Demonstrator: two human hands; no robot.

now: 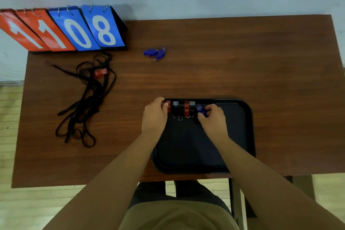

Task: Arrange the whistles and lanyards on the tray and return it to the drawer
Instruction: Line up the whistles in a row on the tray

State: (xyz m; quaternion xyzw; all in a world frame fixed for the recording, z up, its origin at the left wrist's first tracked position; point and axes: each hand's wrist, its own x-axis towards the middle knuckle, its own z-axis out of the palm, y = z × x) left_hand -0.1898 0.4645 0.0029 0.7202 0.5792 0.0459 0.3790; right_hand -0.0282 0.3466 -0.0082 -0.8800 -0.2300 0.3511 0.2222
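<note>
A black tray (244,129) lies near the table's front edge. Along its far rim stands a row of several whistles, black (175,108) and red (186,108), with small key rings below them. My left hand (154,116) pinches a red whistle (168,106) at the row's left end. My right hand (212,117) pinches a blue whistle (200,108) at the right end. Two more blue whistles (155,53) lie farther back on the table. A tangle of black lanyards (87,99) with a red whistle (100,73) in it lies at the left.
A flip scoreboard (65,30) with red and blue number cards reading 11 and 08 stands at the table's (242,58) back left corner. A pale wall runs behind. A dark chair frame (235,196) shows below the table's front edge.
</note>
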